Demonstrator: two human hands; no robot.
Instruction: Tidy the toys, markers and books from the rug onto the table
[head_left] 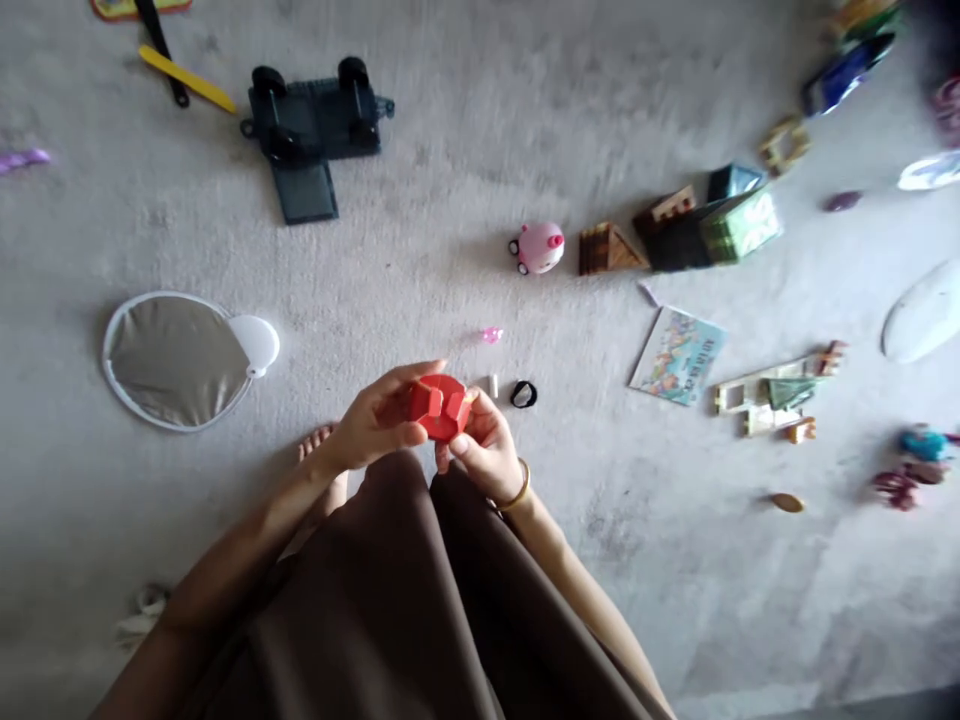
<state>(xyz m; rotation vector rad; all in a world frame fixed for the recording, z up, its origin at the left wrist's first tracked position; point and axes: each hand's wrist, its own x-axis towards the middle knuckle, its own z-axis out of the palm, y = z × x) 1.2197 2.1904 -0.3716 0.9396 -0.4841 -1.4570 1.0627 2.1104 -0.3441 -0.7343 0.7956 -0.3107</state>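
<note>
Between my two hands, just above my knees, is a small red toy piece [448, 425] with raised flaps or walls on it; its exact kind is unclear. My left hand [379, 415] grips it from the left, thumb in front and fingers behind. From the other side, my right hand [487, 445] pinches its right edge, and a bracelet circles that wrist. On the floor just beyond my hands lie a small pink figure [491, 335], a short white stick [493, 385] and a black ring-shaped item [523, 394].
A pink wheeled toy [541, 247] stands near several box-like blocks [675, 235]. Farther right are a picture booklet [679, 355] and a frame-like toy [780, 392]. To the left lie a silvery folding fan [176, 360] and a dark toy vehicle part [315, 120]. A bare foot [334, 490] shows beside my left forearm.
</note>
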